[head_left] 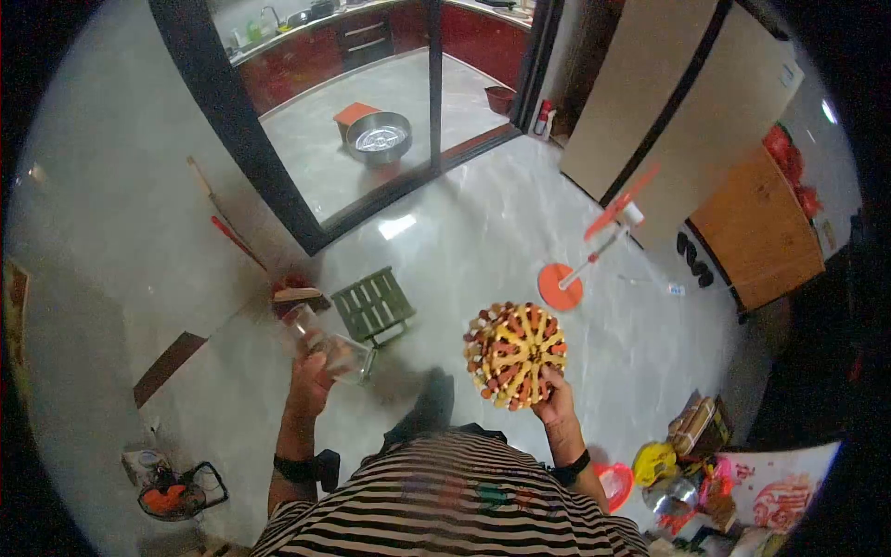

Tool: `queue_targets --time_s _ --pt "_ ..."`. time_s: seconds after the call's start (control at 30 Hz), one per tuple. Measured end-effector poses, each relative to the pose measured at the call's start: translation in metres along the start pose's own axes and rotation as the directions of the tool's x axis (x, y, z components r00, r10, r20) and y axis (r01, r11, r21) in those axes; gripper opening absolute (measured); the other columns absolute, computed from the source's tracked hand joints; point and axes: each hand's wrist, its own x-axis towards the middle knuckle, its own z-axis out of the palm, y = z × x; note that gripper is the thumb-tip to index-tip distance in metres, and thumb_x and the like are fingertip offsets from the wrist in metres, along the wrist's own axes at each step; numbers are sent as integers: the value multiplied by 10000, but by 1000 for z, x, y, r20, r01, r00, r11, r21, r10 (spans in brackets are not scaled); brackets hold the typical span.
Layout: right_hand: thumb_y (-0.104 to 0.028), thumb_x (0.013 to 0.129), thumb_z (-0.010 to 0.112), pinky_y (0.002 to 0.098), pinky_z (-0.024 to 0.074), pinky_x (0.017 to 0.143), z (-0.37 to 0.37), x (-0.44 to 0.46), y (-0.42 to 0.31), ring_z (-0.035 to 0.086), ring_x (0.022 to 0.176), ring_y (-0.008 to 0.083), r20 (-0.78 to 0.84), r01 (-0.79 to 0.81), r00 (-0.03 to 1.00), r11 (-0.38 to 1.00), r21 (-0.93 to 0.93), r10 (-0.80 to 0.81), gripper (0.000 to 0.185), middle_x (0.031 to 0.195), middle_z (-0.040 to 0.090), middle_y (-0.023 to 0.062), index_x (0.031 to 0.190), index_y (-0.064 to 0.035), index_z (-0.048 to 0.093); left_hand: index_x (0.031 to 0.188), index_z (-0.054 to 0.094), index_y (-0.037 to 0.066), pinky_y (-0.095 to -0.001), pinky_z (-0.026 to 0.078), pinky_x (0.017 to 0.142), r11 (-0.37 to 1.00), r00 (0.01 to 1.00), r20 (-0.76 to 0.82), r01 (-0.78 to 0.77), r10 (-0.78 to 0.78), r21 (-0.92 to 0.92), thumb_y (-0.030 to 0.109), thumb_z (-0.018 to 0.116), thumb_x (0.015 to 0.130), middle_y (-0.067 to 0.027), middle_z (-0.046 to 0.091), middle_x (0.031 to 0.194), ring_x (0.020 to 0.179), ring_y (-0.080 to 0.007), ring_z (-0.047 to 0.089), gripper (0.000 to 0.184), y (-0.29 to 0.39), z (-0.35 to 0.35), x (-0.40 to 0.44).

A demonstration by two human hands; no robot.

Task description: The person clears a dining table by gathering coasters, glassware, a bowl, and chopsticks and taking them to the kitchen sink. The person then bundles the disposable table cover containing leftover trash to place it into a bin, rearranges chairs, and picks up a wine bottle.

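My left hand [316, 373] is closed round a clear, see-through container [347, 358], held over the floor at the left; its exact shape is hard to make out. In my right hand [553, 399] is a round woven mat [527, 351] of yellow, orange and brown pieces, gripped at its lower edge with the thumb on top. More of the same beaded rim shows behind its left side, so there may be more than one. The two hands are well apart.
A green slatted stool [375, 304] stands beyond my left hand. Ahead right is a fan with an orange base [561, 287]. A metal basin [379, 137] sits behind the glass door. Bags and bowls [670, 492] lie low right, a basket [173, 499] low left.
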Motion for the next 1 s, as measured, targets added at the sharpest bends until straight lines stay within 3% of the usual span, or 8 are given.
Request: queue_targets --time_s 0.07,0.13,0.2,0.4,0.43,0.57,0.67,1.0 --pt "-74 781 609 425 482 887 28 29 -5 571 1029 280 40 -48 998 998 -52 50 436 1137 570 121 1192 -17 473 1340 271 113 -416 501 853 997 999 30 17 -15 -73 153 544 869 -154 423 1264 1113 -283 502 545 -1 2 47" --pt "-80 785 608 425 470 903 46 62 -8 571 1030 277 54 -33 998 997 -64 37 450 1139 570 127 1203 1 463 1336 258 122 -438 491 871 876 962 234 -232 142 423 231 566 871 -144 457 1239 1124 -283 505 569 0 -3 106" --pt "-81 773 625 424 441 941 52 92 -9 570 1021 262 6 -65 998 994 -83 66 466 1130 575 114 1207 -12 469 1338 233 124 -442 484 883 808 945 299 -276 130 520 273 569 875 -144 469 1233 1135 -287 503 591 1 -3 145" --pt "-79 795 600 394 472 908 97 189 -40 559 1057 260 -13 1 1000 997 -77 -2 433 1149 571 107 1204 -25 469 1364 173 135 -431 474 885 976 925 363 -172 113 136 285 548 877 -195 443 1264 1144 -312 488 633 16 49 264" --pt "-79 797 597 395 472 910 105 213 -51 555 1067 261 2 8 1000 997 -71 -8 439 1161 566 109 1212 -26 464 1335 242 117 -411 491 857 996 983 182 49 -34 -80 258 658 762 -166 468 1210 1096 -284 510 722 21 69 282" --pt "-82 812 572 408 461 929 157 318 -95 542 1094 271 90 50 995 998 -50 -46 474 1220 531 122 1260 -25 428 1291 309 147 -457 481 864 997 982 185 50 -39 -58 195 641 773 -182 477 1189 1095 -322 507 617 23 89 382" --pt "-88 819 565 419 451 939 169 404 -121 534 1102 287 77 4 997 999 -48 0 481 1230 522 129 1272 -25 417 1302 288 215 -475 478 844 998 981 185 56 -58 13 340 652 807 -187 484 1203 1075 -323 517 628 34 88 455" --pt "-96 830 544 444 475 900 230 588 -189 551 1065 296 0 -65 998 997 -46 65 429 1193 541 144 1233 11 439 1301 341 142 -478 463 908 995 997 41 65 -62 -76 95 711 719 -167 478 1199 1121 -321 497 692 35 106 590"
